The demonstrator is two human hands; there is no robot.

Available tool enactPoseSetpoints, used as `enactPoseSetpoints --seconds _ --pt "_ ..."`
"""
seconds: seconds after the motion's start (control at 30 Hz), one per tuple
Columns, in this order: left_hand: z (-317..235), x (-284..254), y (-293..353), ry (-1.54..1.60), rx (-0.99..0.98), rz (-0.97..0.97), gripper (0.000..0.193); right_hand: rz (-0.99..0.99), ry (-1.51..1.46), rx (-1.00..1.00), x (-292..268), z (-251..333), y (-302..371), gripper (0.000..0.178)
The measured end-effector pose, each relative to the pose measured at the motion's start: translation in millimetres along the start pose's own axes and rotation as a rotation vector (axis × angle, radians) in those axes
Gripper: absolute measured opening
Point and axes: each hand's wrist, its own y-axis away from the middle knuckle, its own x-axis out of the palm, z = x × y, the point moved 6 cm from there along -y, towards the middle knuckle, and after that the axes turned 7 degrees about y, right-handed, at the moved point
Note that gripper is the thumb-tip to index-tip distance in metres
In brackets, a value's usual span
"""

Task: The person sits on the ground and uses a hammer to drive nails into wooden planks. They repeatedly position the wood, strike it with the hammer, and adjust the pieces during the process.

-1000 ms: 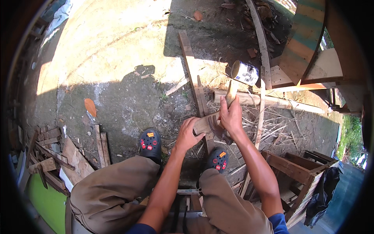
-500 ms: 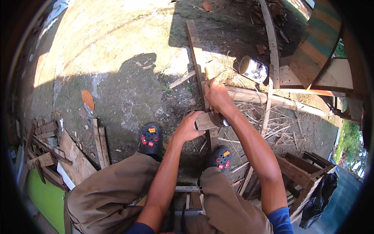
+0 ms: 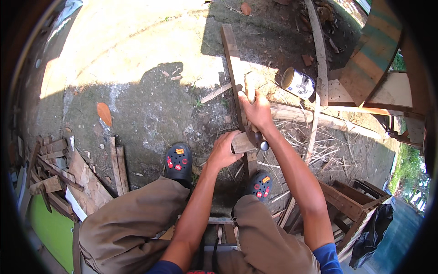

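My left hand is closed round one end of a short wooden block, fingers on its far side and thumb on the near side. The block lies across a long narrow plank on the ground. My right hand grips a hammer by its wooden handle, which points away from me. The hammer's dark head ends in a round shiny face, right beside the block's right end. Whether the head touches the block I cannot tell.
A paint can lies tipped near a thick wooden pole. Scrap wood is piled at left, with a green board below. A wooden crate stands at right. My shoes flank the work, and thin sticks litter the ground.
The hammer's head has tilted so its round face shows more fully, and my right hand has turned slightly. My left hand still holds the block in nearly the same place.
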Motion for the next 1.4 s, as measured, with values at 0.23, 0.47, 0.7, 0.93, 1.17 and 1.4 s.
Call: enactPoseSetpoints --seconds 0.23,0.47,0.7,0.93,1.17,1.4 --pt "-2 1 0 -0.126 -0.099 0.085 0.087 0.225 -0.618 0.396 31 -18 -39 0.049" --pt "-18 -3 -6 -0.007 -0.222 0.156 0.102 -0.014 -0.373 0.139 34 -53 -52 0.035" --pt "-4 16 7 -0.078 -0.122 -0.07 0.083 -0.182 -0.032 -0.119 22 -43 -42 0.038" --pt "-1 10 10 -0.045 -0.105 -0.085 0.071 -0.023 -0.518 0.231 6 -3 -20 0.055" --pt "3 7 2 -0.149 -0.027 -0.062 0.07 0.013 -0.701 0.515 4 -16 -48 0.054" --pt "5 1 -3 -0.119 -0.072 -0.062 0.069 -0.024 -0.736 0.481 2 -11 -39 0.06"
